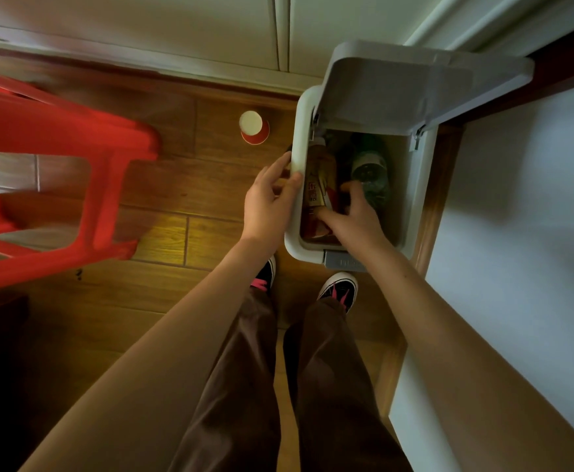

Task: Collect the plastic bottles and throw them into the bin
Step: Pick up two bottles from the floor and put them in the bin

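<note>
A white pedal bin (296, 131) stands on the wooden floor with its lid (398, 90) raised. Inside lie an amber plastic bottle with a red label (319, 168) on the left and a green plastic bottle (371, 165) on the right. My left hand (268, 202) holds the bin's left rim, thumb on top and fingers outside. My right hand (357, 216) reaches down into the bin with fingers spread; its thumb lies by the amber bottle and a fingertip touches the green one. It grips neither bottle.
A red paper cup (254, 127) stands on the floor just left of the bin. A red plastic stool (50, 137) fills the left side. A white cabinet (517, 233) flanks the bin on the right. White doors (210, 28) close off the back. My feet (338, 287) stand by the pedal (342, 260).
</note>
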Motion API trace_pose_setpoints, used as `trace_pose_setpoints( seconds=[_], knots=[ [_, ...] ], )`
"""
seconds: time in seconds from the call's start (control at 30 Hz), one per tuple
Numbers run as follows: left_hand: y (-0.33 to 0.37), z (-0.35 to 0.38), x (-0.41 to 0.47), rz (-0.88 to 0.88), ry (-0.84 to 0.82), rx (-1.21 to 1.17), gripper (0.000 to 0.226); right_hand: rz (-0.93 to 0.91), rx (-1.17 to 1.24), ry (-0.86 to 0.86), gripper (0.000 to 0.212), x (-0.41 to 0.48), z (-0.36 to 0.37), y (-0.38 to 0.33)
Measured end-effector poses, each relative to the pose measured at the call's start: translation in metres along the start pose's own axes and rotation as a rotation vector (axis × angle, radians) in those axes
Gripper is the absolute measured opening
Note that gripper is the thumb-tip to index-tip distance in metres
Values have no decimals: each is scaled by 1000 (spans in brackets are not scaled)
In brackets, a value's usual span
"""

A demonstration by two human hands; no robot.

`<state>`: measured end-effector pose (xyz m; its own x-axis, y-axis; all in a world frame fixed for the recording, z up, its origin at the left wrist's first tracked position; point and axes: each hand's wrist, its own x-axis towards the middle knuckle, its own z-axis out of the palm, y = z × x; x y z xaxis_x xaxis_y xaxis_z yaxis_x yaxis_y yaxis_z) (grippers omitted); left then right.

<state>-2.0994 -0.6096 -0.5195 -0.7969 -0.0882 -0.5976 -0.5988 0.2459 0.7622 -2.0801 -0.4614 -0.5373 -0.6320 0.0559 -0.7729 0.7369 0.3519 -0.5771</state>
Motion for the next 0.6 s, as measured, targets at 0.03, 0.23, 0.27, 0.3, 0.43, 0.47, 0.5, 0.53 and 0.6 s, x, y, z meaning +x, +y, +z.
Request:
trace_pose_setpoints(
  seconds=[0.03,0.23,0.27,0.3,0.43,0.47,0.5,0.53,0.6],
  knots=[
    [0,0,0,2,4,-1,47,-17,-19,8,58,-1,-1,1],
    [-2,1,0,-10,2,-29,47,-85,-85,-4,50,-5,-1,5],
    [-1,1,0,-15,-5,-23,47,-100,-126,-13,49,-6,-2,4],
    [2,0,-1,-22,-18,-11,47,-119,-177,-10,48,-9,-4,2],
    [24,-13,1,-19,-36,120,41,-227,-193,160,37,-30,-22,-6],
    [34,-18,3,-14,-8,134,40,-262,-179,239,32,-36,-29,-7],
    [46,-22,6,-8,22,111,40,-297,-188,341,27,-41,-37,-7],
    [59,-26,9,8,44,74,39,-320,-216,457,24,-45,-45,-7],
    [89,-29,15,58,40,-6,40,-296,-242,636,24,-48,-61,-2]
  ],
)
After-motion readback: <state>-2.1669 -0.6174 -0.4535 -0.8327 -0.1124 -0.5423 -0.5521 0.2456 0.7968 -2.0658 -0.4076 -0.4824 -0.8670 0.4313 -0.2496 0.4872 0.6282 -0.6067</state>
